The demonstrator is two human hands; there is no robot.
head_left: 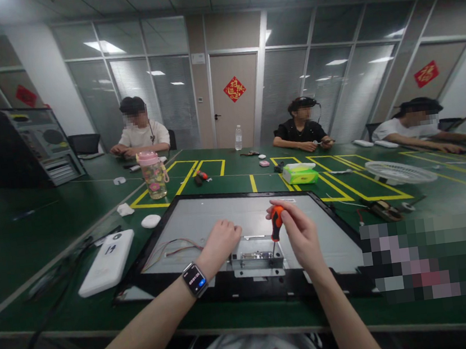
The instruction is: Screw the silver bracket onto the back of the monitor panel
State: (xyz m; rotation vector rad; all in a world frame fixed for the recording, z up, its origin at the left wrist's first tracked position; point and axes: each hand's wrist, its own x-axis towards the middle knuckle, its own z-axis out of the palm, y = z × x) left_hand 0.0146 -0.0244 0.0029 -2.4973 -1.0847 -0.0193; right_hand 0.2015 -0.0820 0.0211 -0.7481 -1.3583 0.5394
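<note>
A large flat display panel (334, 241) with a black frame lies in front of me on the green table. Near its close edge sits a small silver metal bracket (258, 272) with a circuit board inside it. My right hand (302, 234) grips an orange and black screwdriver (277, 223), held upright with its tip down at the bracket's right end. Beside the bracket's left end, my left hand (220, 244) rests low with its fingers curled together; what they hold, if anything, is hidden. Thin wires (178, 248) trail over the panel to the left.
To the left lie a white power bank (108, 263) and black cables (62, 274); a pink-lidded bottle (154, 175) stands behind. A green tissue pack (300, 174), a white fan grille (400, 172) and a computer case (17, 147) are farther off. Several people sit across the table.
</note>
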